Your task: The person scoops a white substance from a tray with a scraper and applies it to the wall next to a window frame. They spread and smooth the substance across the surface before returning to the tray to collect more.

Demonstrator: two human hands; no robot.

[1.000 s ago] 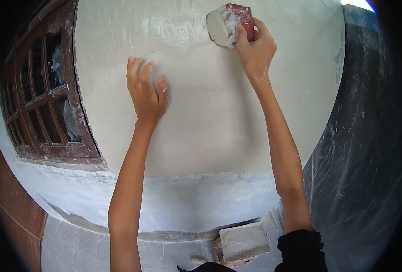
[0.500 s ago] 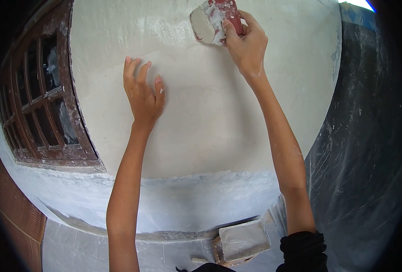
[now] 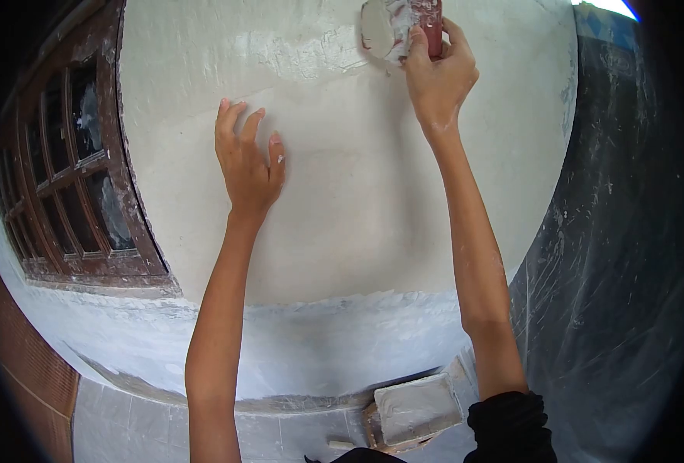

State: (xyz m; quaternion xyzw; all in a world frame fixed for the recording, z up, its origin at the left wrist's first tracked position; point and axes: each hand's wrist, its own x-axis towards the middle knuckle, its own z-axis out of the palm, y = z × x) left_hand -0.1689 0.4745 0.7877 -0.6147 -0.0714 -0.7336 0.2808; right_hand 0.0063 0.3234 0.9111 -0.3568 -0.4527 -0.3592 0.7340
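My right hand [image 3: 441, 77] grips a red putty knife [image 3: 427, 27], its blade side loaded with pale filler paste [image 3: 378, 29], up against the upper part of the wall [image 3: 342, 177]. Around the tool, the wall surface looks wet and streaky, while lower down it is smoother and matte. My left hand [image 3: 249, 158] is empty, with its fingers spread and slightly bent, close over the wall to the lower left of the tool. Specks of white paste stick to its thumb.
A brown wooden window frame [image 3: 87, 170] with glass panes is at the left. Below stands a box of paste [image 3: 418, 407] on the grey tiled floor [image 3: 288, 436], with a small pale piece [image 3: 342, 444] beside it. Dark plastic sheeting [image 3: 589, 309] hangs at the right.
My right hand has moved the putty knife to the right along the upper wall, leaving a ridged streak of paste behind. My left hand has shifted slightly right.
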